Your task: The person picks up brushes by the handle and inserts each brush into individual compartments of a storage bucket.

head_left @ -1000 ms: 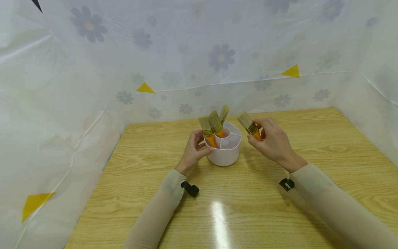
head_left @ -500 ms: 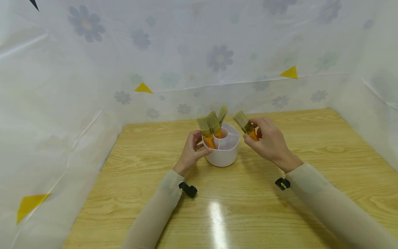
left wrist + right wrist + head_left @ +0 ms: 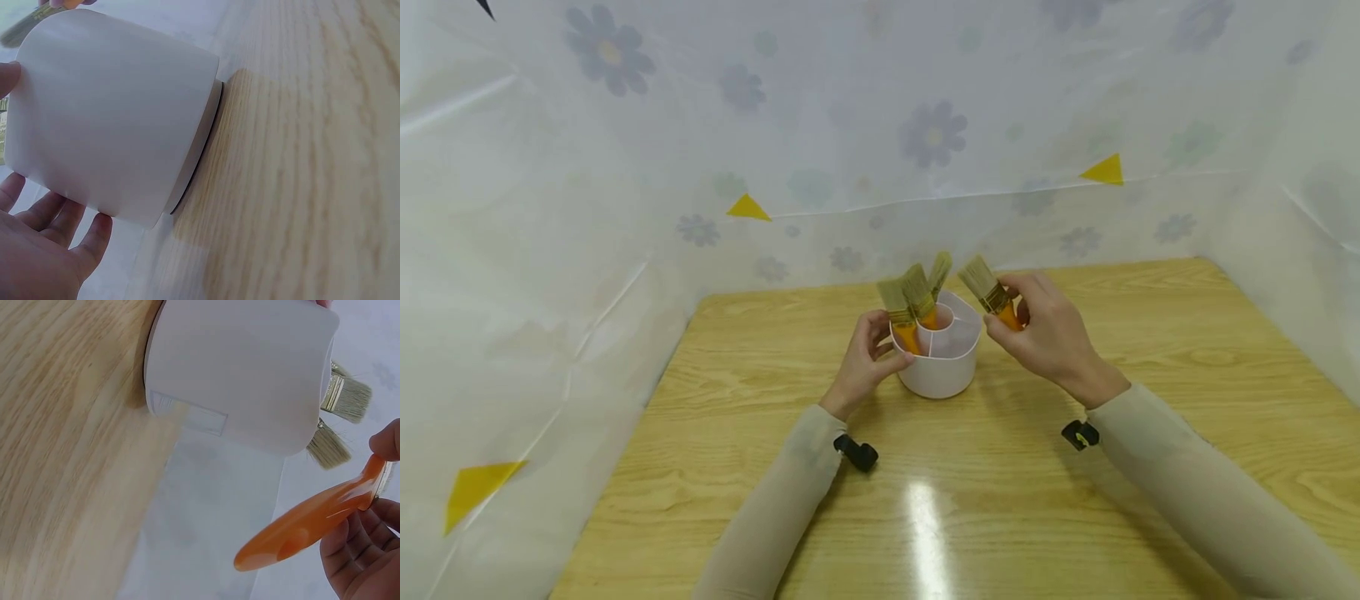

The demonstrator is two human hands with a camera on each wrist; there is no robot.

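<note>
A white round organizer (image 3: 938,382) with divided compartments stands on the table. My left hand (image 3: 865,362) holds it at the left side, thumb at the front rim; the left wrist view shows fingertips (image 3: 99,231) against its wall. Three paintbrushes stand in it, bristles up: one in the front left compartment (image 3: 906,337), another paintbrush (image 3: 917,286) in the round middle cup, and a paintbrush (image 3: 939,271) leaning behind. Right of the organizer and apart from it, my right hand (image 3: 1052,333) pinches a fourth-like paintbrush (image 3: 979,277) near its metal band, bristles up and left, its orange handle (image 3: 306,522) pointing down.
The wood-grain table (image 3: 760,375) runs back to a plastic-covered wall (image 3: 865,108) with flower prints. Similar sheeting (image 3: 497,292) closes off the left and right sides. Yellow triangles (image 3: 1102,170) are stuck on the sheeting. A label (image 3: 190,415) sits on the organizer's wall.
My right hand has moved slightly left and up with its paintbrush, closer to the organizer. The left hand and the organizer have stayed in place.
</note>
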